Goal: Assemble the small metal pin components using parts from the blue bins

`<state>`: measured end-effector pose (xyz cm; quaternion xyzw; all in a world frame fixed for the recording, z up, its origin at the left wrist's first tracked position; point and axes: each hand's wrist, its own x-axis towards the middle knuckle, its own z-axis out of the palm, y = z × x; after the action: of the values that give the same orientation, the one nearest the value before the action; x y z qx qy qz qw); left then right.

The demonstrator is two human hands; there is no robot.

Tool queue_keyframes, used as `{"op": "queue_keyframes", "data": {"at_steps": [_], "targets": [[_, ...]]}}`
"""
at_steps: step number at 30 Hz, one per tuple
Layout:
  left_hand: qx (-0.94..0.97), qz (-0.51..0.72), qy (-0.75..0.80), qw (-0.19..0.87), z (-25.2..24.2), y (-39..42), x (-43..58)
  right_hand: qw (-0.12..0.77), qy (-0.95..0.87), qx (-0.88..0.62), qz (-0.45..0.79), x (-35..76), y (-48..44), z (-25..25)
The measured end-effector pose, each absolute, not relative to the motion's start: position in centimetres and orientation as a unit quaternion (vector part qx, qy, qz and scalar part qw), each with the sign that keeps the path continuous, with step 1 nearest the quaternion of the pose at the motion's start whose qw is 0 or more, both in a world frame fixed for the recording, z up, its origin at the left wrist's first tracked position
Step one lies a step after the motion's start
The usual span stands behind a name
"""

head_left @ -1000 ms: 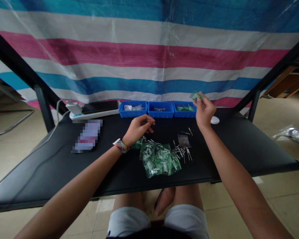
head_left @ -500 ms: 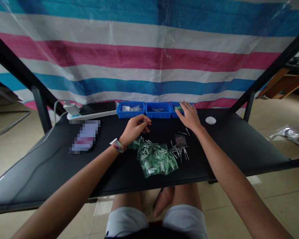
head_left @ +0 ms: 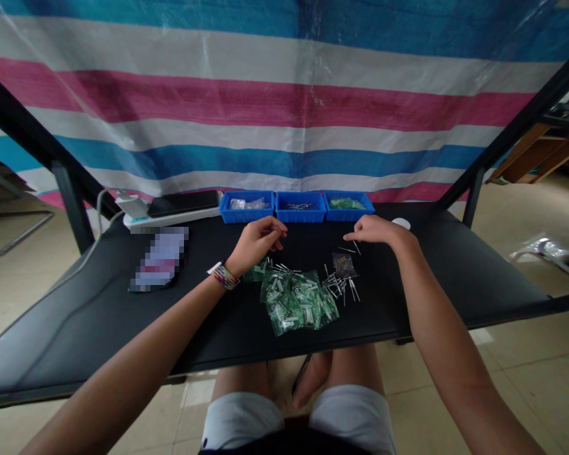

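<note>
My left hand point(head_left: 260, 240) hovers over the middle of the black table, fingers loosely curled with gaps between them, and nothing shows in it. Just below it lie green plastic bags point(head_left: 298, 302) filled with small silvery parts. My right hand point(head_left: 375, 229) is in front of the right blue bin, its index finger stretched left and the other fingers bent. Two or three thin metal pins point(head_left: 349, 248) lie under that fingertip; contact cannot be made out. A heap of loose metal pins point(head_left: 341, 286) lies nearer me, beside a small clear bag point(head_left: 343, 264).
Along the back stand a left blue bin point(head_left: 246, 215) with clear bags, a middle blue bin point(head_left: 300, 215) with metal pins, and a right blue bin point(head_left: 370, 208) with green bags. A power strip point(head_left: 171, 221), a blurred phone point(head_left: 161, 259) and a white round object point(head_left: 401, 224) flank them.
My right hand has come out of the right blue bin and down towards the loose pins, uncovering the green bags there. My left hand has stayed in place.
</note>
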<state>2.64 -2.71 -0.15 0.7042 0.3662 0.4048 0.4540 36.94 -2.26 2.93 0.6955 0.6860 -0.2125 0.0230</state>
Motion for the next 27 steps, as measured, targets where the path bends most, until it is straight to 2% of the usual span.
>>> {"op": "queue_keyframes", "data": {"at_steps": [3,8,10,12,15,18,22,27], "targets": [[0.703,0.403,0.370,0.454,-0.1,-2.7,2.7,0.067,0.661,0.695,-0.275,37.1,-2.1,2.6],[0.706,0.391,0.373,0.458,-0.4,-2.7,2.7,0.036,0.691,0.671,-0.267,36.7,-1.7,1.6],[0.705,0.390,0.375,0.459,-0.4,-2.7,2.7,-0.015,0.723,0.648,-0.237,36.1,-1.8,1.4],[0.703,0.385,0.368,0.471,-0.4,-2.7,2.7,-0.111,0.748,0.610,-0.236,35.0,-1.9,1.2],[0.698,0.372,0.348,0.503,-0.2,-2.8,2.7,-0.274,0.737,0.533,-0.314,32.6,-2.4,0.9],[0.695,0.364,0.341,0.518,-0.1,-2.8,2.7,-0.379,0.687,0.453,-0.424,29.8,-3.1,0.6],[0.697,0.358,0.346,0.515,-0.1,-2.9,2.7,-0.440,0.616,0.384,-0.528,26.9,-4.0,0.2],[0.700,0.339,0.350,0.521,0.1,-3.0,2.8,-0.455,0.608,0.376,-0.531,25.9,-4.7,0.3]]}}
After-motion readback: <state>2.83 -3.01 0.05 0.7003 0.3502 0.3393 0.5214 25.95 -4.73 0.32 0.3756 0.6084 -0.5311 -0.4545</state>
